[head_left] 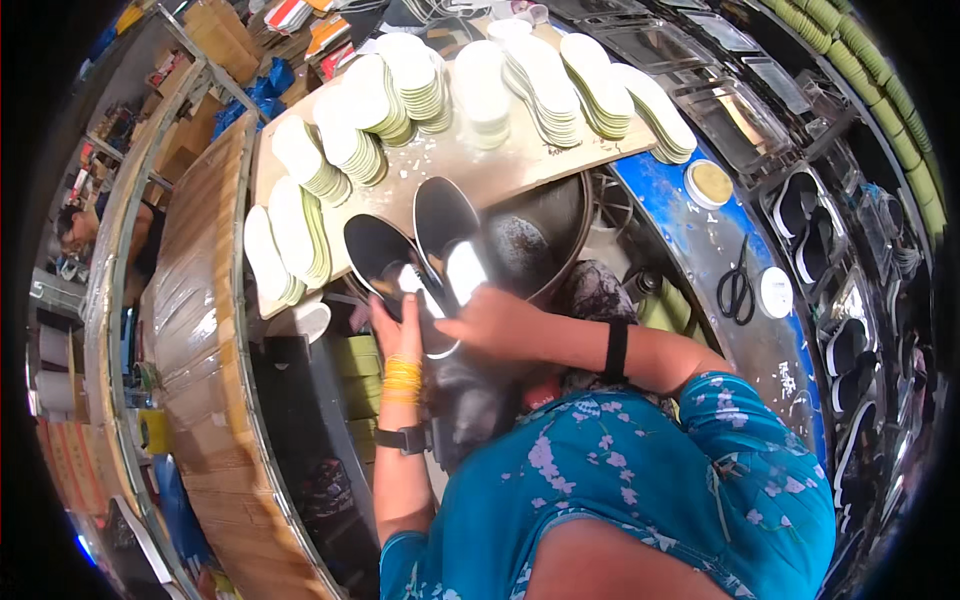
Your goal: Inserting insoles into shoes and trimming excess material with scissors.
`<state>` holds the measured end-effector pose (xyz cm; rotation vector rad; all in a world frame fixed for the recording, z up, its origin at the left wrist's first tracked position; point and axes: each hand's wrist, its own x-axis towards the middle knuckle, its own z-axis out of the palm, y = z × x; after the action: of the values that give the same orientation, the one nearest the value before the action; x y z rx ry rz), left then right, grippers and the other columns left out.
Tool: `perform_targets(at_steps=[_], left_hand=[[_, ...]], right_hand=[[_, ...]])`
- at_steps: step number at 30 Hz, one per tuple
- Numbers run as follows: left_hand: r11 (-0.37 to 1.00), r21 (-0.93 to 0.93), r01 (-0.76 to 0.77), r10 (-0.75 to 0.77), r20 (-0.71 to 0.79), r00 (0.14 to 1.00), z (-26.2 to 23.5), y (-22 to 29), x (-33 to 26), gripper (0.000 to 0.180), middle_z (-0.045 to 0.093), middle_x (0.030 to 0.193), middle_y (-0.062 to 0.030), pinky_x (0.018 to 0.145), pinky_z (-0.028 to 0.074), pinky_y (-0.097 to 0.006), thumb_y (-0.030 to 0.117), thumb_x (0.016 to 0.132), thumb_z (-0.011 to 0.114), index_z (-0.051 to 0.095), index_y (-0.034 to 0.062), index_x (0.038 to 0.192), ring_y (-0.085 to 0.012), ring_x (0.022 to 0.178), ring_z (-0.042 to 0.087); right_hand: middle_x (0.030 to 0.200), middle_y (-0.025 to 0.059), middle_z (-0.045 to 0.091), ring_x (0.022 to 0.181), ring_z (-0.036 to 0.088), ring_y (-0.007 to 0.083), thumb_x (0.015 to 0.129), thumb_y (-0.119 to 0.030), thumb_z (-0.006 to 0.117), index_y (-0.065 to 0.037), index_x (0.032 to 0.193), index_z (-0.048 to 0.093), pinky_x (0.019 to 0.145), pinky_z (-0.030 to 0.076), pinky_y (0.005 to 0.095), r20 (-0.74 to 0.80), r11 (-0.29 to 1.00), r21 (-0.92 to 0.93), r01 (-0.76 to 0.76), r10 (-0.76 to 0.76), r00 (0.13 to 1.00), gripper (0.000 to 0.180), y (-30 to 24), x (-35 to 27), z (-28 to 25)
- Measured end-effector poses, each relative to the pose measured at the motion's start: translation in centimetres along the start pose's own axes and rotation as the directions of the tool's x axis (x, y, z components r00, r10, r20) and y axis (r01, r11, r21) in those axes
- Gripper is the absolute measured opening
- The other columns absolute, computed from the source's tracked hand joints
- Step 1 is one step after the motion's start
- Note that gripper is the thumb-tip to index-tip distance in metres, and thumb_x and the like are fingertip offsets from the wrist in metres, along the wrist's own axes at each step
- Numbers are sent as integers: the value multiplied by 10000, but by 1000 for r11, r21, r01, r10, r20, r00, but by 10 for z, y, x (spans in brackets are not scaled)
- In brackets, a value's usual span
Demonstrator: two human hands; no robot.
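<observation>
A long wooden worktop [470,165] fills the upper middle of the view, and its far half is crowded with leaning stacks of pale insoles [480,80], so the only bare board is the near strip by the front edge. To the right runs a curved blue-rimmed metal machine bed [700,250], carrying black scissors [737,292] and two round lids. On the worktop's near edge lie two black slip-on shoes, partly overhanging it: the left shoe [375,250] and the right shoe [445,215], side by side and almost touching, toes pointing away. The left hand [392,325] is closed around the heel end of the left shoe, and the right hand [490,320] is curled over the heel of the right shoe, fingers pressing on the white insole [465,270] inside it. The shoes look light, with soft fabric uppers that would collapse under a pinch, while the sole seems stiffer; the heel and sole rim look like the firmer places to grip. Room to move appears best toward the body and downward, since the stacks behind stand close and would likely topple if nudged.
</observation>
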<state>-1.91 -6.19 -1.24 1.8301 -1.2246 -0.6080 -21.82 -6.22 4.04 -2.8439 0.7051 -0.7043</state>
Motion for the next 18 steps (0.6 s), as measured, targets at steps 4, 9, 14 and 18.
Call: perform_targets(at_steps=[4, 9, 14, 18], left_hand=[[958, 151, -243, 245, 6, 970, -30, -5, 27, 717, 371, 1280, -255, 971, 354, -404, 226, 756, 674, 305, -40, 1311, -367, 1139, 439], [949, 231, -214, 202, 75, 977, -36, -61, 50, 649, 530, 1134, -218, 844, 456, -354, 226, 749, 654, 376, -34, 1275, -290, 994, 564], [903, 427, -58, -1, 138, 990, -47, -10, 56, 423, 629, 932, -215, 797, 462, -365, 200, 780, 590, 523, -34, 1125, -342, 893, 609], [951, 258, -172, 144, 127, 981, -75, 1, 58, 282, 643, 927, -190, 791, 455, -320, 98, 837, 538, 558, -54, 1074, -260, 856, 619]], right_hand=[[987, 122, 584, 942, 535, 320, 641, -118, 680, -58, 1151, 505, 818, 405, 429, -42, 922, 159, -354, 365, 930, 542, 8, -35, -37], [1009, 176, 582, 959, 538, 346, 671, -184, 667, -26, 1015, 555, 830, 437, 418, -240, 474, -172, -863, 830, 504, 395, 46, -150, -97], [1059, 174, 576, 1013, 533, 337, 716, -214, 661, -41, 1113, 533, 848, 436, 403, -225, 102, -221, -970, 962, 152, 451, 32, -234, -128], [1029, 186, 602, 954, 572, 340, 719, -183, 656, -31, 1099, 561, 827, 457, 373, -58, 246, 27, -969, 968, 244, 420, 32, -216, -129]])
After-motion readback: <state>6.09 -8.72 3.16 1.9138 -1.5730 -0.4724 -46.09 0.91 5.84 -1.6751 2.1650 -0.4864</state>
